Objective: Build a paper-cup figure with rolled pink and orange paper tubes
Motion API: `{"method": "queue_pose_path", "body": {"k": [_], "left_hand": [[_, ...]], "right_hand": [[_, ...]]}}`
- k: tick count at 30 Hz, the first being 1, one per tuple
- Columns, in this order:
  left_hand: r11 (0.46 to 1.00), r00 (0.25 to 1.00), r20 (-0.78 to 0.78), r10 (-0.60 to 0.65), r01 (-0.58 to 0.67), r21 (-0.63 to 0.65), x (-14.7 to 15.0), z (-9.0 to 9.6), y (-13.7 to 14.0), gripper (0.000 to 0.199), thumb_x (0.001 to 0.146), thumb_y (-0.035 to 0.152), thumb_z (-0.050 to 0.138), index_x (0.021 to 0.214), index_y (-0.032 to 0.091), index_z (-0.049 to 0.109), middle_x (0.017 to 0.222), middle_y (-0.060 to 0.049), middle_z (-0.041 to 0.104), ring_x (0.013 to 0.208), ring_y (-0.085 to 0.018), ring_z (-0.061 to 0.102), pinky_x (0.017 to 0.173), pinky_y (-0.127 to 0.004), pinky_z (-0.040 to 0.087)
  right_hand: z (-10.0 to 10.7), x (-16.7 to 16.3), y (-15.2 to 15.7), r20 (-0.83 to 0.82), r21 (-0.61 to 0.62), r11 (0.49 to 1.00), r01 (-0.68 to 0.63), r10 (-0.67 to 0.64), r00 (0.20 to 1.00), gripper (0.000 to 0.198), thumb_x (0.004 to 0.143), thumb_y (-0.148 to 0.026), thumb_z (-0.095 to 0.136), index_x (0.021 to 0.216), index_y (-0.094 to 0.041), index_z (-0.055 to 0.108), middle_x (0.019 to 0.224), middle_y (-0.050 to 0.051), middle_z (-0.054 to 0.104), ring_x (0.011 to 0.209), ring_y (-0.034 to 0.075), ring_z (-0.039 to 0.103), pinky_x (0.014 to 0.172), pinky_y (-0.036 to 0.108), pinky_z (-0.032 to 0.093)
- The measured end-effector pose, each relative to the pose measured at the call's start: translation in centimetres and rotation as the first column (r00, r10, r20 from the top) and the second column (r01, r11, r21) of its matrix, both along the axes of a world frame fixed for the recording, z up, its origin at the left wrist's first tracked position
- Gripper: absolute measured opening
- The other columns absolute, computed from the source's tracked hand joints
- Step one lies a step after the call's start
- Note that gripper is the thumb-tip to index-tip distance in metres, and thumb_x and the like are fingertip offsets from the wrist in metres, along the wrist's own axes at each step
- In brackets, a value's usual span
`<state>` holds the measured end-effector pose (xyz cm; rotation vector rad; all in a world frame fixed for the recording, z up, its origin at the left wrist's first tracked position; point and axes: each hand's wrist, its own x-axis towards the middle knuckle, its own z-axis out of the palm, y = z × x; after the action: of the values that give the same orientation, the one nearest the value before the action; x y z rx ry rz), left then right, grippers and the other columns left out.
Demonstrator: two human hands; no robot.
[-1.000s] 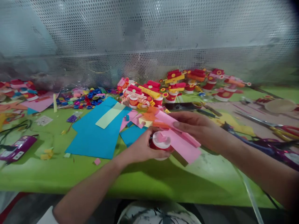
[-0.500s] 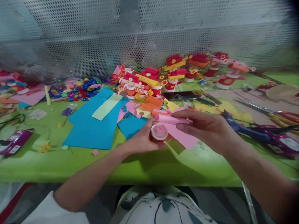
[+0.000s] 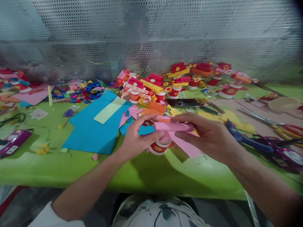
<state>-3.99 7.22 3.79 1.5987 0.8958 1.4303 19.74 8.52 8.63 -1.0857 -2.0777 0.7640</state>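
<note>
Pink paper roll [image 3: 174, 126] lies crosswise between your hands. Your left hand [image 3: 138, 135] pinches its left end, thumb on the near side, fingers behind; your right hand [image 3: 208, 137] clasps the right end between thumb and fingers, leaving the middle exposed. Red-and-white cup [image 3: 159, 148] sits just below the roll, near your left thumb; thumb-to-rim contact: cannot tell. Pink sheet [image 3: 188, 146] lies right of the cup.

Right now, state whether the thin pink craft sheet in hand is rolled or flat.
Rolled: the pink sheet forms a tube between the left fingers and right fingers.
</note>
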Motion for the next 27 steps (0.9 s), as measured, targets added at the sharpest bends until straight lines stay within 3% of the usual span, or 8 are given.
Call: {"method": "queue_pose_path", "body": {"k": [5, 7, 12, 18, 20, 22, 25, 27], "left_hand": [[0.998, 0.998, -0.026, 0.055, -0.055, -0.009, -0.2, -0.1, 0.1, 0.030, 0.083, 0.035, 0.080, 0.109, 0.022, 0.074, 0.111, -0.007, 0.076, 0.103, -0.022, 0.068, 0.092, -0.036, 0.053], [0.998, 0.998, 0.009, 0.067, -0.067, 0.002, -0.3, -0.1, 0.1, 0.028, 0.083, 0.034, 0.081, 0.108, 0.022, 0.076, 0.109, -0.006, 0.077, 0.101, -0.021, 0.068, 0.091, -0.035, 0.054], [0.997, 0.997, 0.029, 0.066, -0.066, 0.030, -0.1, 0.3, -0.2, 0.027, 0.082, 0.028, 0.082, 0.108, 0.022, 0.076, 0.108, -0.006, 0.077, 0.101, -0.020, 0.069, 0.092, -0.034, 0.054], [0.996, 0.999, -0.020, 0.034, -0.033, 0.087, 0.0, 0.6, -0.7, 0.028, 0.082, 0.026, 0.082, 0.109, 0.023, 0.075, 0.109, -0.005, 0.076, 0.104, -0.020, 0.068, 0.094, -0.034, 0.053], [0.997, 1.000, -0.016, -0.017, 0.018, 0.077, -0.2, 0.6, -0.8, 0.035, 0.081, 0.029, 0.083, 0.114, 0.024, 0.072, 0.115, -0.006, 0.074, 0.110, -0.022, 0.067, 0.098, -0.036, 0.052], [0.996, 0.996, -0.043, -0.075, 0.077, 0.048, -0.3, 0.5, -0.8, 0.053, 0.079, 0.034, 0.084, 0.128, 0.026, 0.064, 0.130, -0.009, 0.068, 0.123, -0.026, 0.062, 0.105, -0.040, 0.049], [0.992, 0.975, -0.183, -0.124, 0.119, -0.036, -0.3, 0.1, -0.8, 0.091, 0.071, 0.042, 0.089, 0.148, 0.028, 0.043, 0.155, -0.012, 0.047, 0.144, -0.032, 0.043, 0.118, -0.047, 0.037], [0.990, 0.944, -0.309, -0.118, 0.088, -0.110, -0.2, -0.1, -0.9, 0.101, 0.066, 0.049, 0.091, 0.150, 0.027, 0.039, 0.159, -0.014, 0.039, 0.149, -0.036, 0.034, 0.121, -0.052, 0.031]], "right_hand": [[0.4, -0.4, 0.0, -0.027, -0.011, 1.000, -0.025, 0.025, 0.999, 0.036, 0.088, -0.040, 0.073, 0.124, -0.036, 0.068, 0.131, 0.003, 0.067, 0.121, 0.026, 0.063, 0.104, 0.040, 0.050], [0.7, -0.1, 0.0, -0.045, -0.042, 0.999, -0.018, 0.016, 0.999, 0.039, 0.087, -0.041, 0.075, 0.125, -0.036, 0.068, 0.131, 0.002, 0.068, 0.120, 0.025, 0.063, 0.100, 0.036, 0.052], [0.9, 0.5, 0.0, -0.050, -0.163, 0.987, 0.016, -0.024, 0.998, 0.037, 0.089, -0.046, 0.073, 0.122, -0.029, 0.073, 0.103, 0.004, 0.076, 0.090, 0.018, 0.068, 0.067, 0.025, 0.053], [0.5, 0.4, -0.2, -0.164, -0.177, 0.984, 0.019, -0.049, 0.985, 0.030, 0.085, -0.040, 0.079, 0.112, -0.027, 0.078, 0.086, 0.000, 0.075, 0.071, 0.009, 0.063, 0.064, 0.019, 0.052], [0.5, 0.3, -0.2, -0.173, -0.159, 0.987, 0.021, -0.049, 0.984, 0.030, 0.084, -0.041, 0.079, 0.110, -0.025, 0.079, 0.079, 0.000, 0.075, 0.065, 0.009, 0.063, 0.059, 0.020, 0.053], [0.5, 0.2, -0.1, -0.202, -0.167, 0.986, 0.019, -0.053, 0.978, 0.032, 0.085, -0.042, 0.079, 0.109, -0.023, 0.079, 0.076, 0.001, 0.074, 0.062, 0.010, 0.064, 0.058, 0.022, 0.054], [0.4, 0.1, 0.1, -0.263, -0.224, 0.974, 0.029, -0.089, 0.961, 0.032, 0.086, -0.044, 0.077, 0.108, -0.020, 0.079, 0.072, 0.001, 0.073, 0.060, 0.011, 0.065, 0.056, 0.023, 0.054], [0.3, 0.3, 0.3, -0.288, -0.275, 0.961, 0.030, -0.112, 0.951, 0.034, 0.085, -0.044, 0.078, 0.108, -0.020, 0.079, 0.072, 0.001, 0.073, 0.058, 0.010, 0.064, 0.051, 0.022, 0.051]]}}
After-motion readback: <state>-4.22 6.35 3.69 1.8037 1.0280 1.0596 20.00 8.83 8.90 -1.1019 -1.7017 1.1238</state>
